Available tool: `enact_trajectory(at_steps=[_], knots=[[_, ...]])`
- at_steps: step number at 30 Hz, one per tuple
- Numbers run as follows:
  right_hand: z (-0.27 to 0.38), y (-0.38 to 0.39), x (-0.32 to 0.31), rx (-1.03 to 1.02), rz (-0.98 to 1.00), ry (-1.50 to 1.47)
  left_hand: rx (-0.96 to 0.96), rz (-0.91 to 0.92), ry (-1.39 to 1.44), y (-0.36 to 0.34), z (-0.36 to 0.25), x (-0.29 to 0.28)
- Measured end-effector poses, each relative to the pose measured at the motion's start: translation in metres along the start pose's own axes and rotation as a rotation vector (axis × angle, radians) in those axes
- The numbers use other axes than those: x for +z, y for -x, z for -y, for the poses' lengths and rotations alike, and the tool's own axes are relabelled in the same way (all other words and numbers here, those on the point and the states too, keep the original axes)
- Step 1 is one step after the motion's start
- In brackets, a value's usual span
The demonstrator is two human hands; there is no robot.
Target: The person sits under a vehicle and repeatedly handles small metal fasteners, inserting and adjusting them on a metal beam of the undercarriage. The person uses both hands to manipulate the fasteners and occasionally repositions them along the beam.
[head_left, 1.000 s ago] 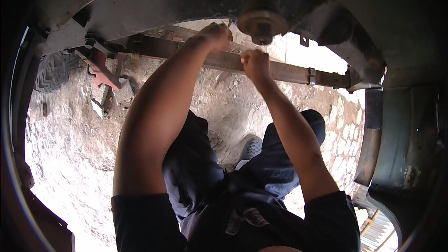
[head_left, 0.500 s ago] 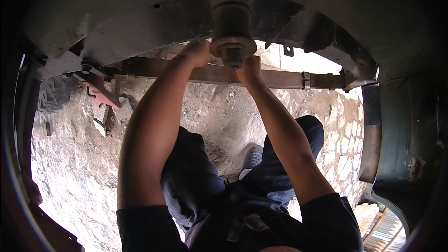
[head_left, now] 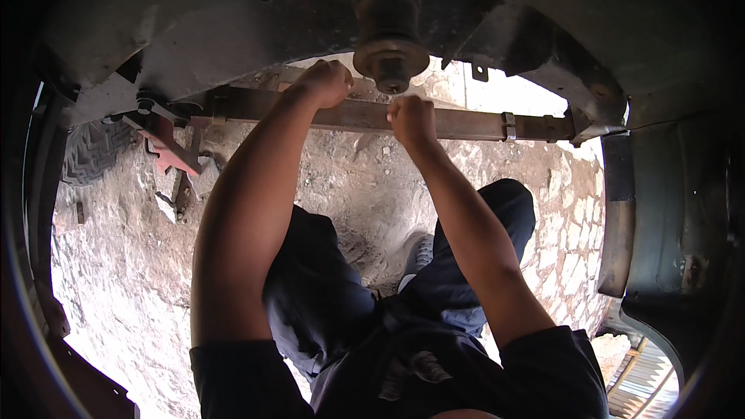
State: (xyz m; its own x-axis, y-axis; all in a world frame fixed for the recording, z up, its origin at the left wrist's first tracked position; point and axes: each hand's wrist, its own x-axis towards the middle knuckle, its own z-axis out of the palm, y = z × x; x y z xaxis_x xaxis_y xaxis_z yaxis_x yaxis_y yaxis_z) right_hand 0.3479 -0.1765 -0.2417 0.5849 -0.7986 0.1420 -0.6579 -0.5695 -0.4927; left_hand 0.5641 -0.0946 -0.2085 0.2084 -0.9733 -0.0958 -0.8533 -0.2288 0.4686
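Both my arms reach up under a dark metal vehicle body. My left hand (head_left: 331,84) is closed in a fist, left of a hanging round mount (head_left: 391,54) with a wide washer and a bolt end. My right hand (head_left: 414,119) is also closed, just below the bolt end and in front of a long flat brown metal bar (head_left: 349,116). If either fist holds anything, it is hidden or too small to make out. A gap separates the two hands.
Dark body metal (head_left: 233,46) arches close overhead. A metal clip (head_left: 508,126) wraps the bar at right. Far left are a red metal bracket (head_left: 171,151) and a treaded tyre (head_left: 97,151). Rough stony ground (head_left: 140,264) lies below, with a rusty curved panel (head_left: 617,252) at right.
My right hand has come out from beside the mount's bolt end and now shows fully in front of the bar. My left hand has drawn slightly away from the mount. The view has shifted a little.
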Motion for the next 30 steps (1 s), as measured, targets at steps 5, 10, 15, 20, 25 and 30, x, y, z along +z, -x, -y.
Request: enact_trajectory(at_steps=[5,10,15,20,25,30], knots=[[-0.01,0.009,-0.015,0.03,0.027,0.024,0.061,0.0,0.051,0.008,-0.001,-0.003],[-0.009,-0.033,-0.007,-0.031,-0.015,0.144,0.009,0.027,0.057,0.0,-0.008,0.002],[-0.005,0.023,-0.01,-0.059,0.027,-0.017,0.038,0.003,0.004,0.011,-0.005,-0.003],[-0.013,-0.014,-0.016,0.082,-0.003,-0.074,0.062,0.028,-0.065,0.004,-0.017,-0.011],[-0.002,0.004,-0.003,0.093,-0.025,-0.042,-0.011,0.035,0.011,0.001,-0.02,0.011],[0.004,0.038,-0.016,0.057,-0.037,0.093,-0.012,-0.004,0.089,-0.002,-0.014,0.024]])
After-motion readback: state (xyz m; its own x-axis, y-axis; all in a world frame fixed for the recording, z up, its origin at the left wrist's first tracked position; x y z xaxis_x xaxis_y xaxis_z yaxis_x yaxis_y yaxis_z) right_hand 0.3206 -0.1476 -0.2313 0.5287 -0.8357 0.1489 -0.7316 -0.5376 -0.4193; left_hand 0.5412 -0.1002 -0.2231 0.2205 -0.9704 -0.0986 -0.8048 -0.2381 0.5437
